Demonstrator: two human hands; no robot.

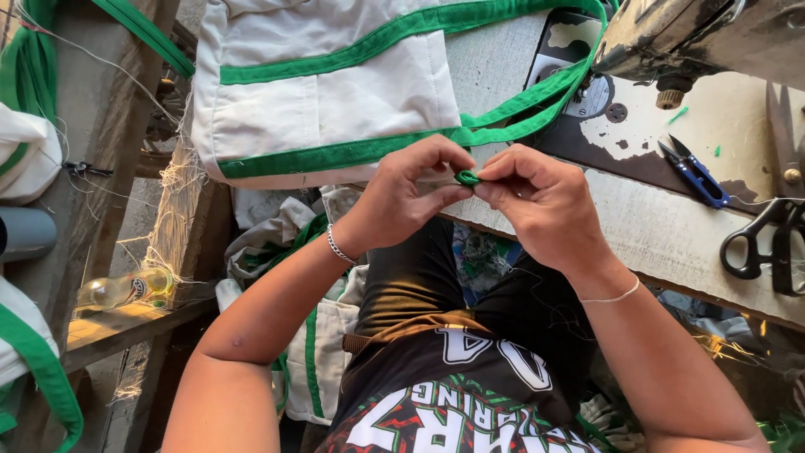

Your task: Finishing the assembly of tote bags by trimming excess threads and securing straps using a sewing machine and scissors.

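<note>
My left hand [411,189] and my right hand [537,197] meet in front of me, fingertips pinched together on the folded end of a green binding strip [467,177]. That strip runs up and right along the edge of a white fabric bag with green trim [327,92] lying on the sewing table [662,235]. A dark sewing machine [696,38] stands at the top right, with the strip leading toward its foot.
Small blue thread snips [694,174] lie on the table to the right. Large black scissors [776,226] lie at the right edge. White and green fabric pieces [319,352] hang below the table. A bottle [126,289] rests on a wooden ledge at the left.
</note>
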